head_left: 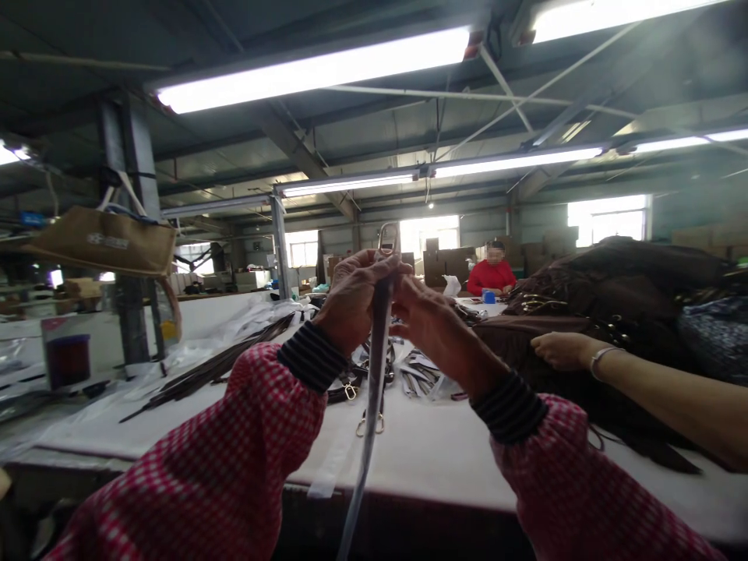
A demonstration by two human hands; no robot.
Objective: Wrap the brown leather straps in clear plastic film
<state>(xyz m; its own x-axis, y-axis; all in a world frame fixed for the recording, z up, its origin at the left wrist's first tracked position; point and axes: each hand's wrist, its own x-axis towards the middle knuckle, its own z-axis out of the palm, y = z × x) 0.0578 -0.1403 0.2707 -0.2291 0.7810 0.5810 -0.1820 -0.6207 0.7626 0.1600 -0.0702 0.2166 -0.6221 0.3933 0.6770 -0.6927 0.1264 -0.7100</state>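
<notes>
A long strap (pixel 377 366) hangs down in front of me, with a metal clasp (pixel 388 238) sticking up at its top end. My left hand (pixel 358 300) pinches the strap just below the clasp, thumb near the metal. On the other side, my right hand (pixel 435 323) is raised against the strap's upper part, its fingers bent and slightly blurred; whether they grip it cannot be made out. Behind the strap's lower half, a strap end with gold-coloured rings (pixel 370 425) lies on the white table (pixel 432 460).
Dark straps (pixel 216 362) lie on the table's left. Wrapped pieces (pixel 421 374) sit mid-table. At right, another person's hand (pixel 564 351) touches a heap of brown material (pixel 608 284). A person in red (pixel 491 276) sits farther back. A brown bag (pixel 111 241) hangs left.
</notes>
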